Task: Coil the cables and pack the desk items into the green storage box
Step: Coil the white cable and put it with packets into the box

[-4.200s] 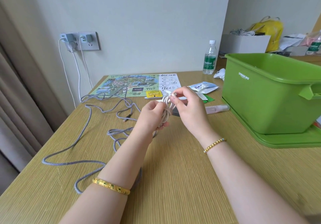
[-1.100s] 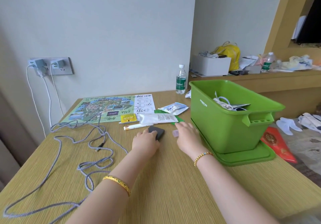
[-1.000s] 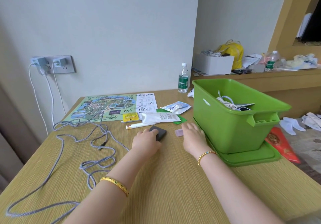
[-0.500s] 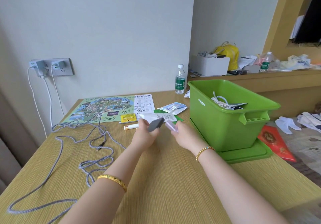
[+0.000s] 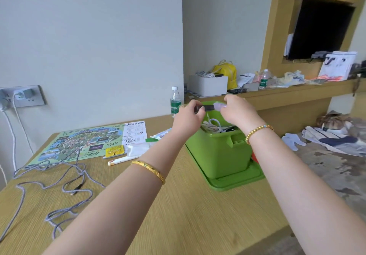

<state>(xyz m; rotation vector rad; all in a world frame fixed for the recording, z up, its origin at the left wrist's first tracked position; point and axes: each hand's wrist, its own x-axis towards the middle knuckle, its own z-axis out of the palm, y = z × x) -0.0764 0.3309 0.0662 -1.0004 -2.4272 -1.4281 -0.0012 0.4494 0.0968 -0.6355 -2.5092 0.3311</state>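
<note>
The green storage box (image 5: pixel 219 151) stands on its green lid (image 5: pixel 235 181) at the desk's right side, with a coiled white cable (image 5: pixel 213 125) inside. My left hand (image 5: pixel 188 120) holds a small dark flat item (image 5: pixel 207 107) above the box opening. My right hand (image 5: pixel 237 110) pinches a small pale purple item (image 5: pixel 219 106) beside it, also over the box. A long grey braided cable (image 5: pixel 59 179) lies loose and uncoiled on the desk's left part.
A colourful map sheet (image 5: pixel 79 142), a yellow packet (image 5: pixel 114 151), a white tube (image 5: pixel 137 148), a white pen (image 5: pixel 122 159) and a blue-white sachet (image 5: pixel 161 134) lie on the desk. A water bottle (image 5: pixel 175 102) stands behind. Chargers sit in the wall socket (image 5: pixel 23 96).
Both hands picked the dark item and the purple item off the desk and carried them up and right, over the green box. The coiled white cable now lies inside the box.
</note>
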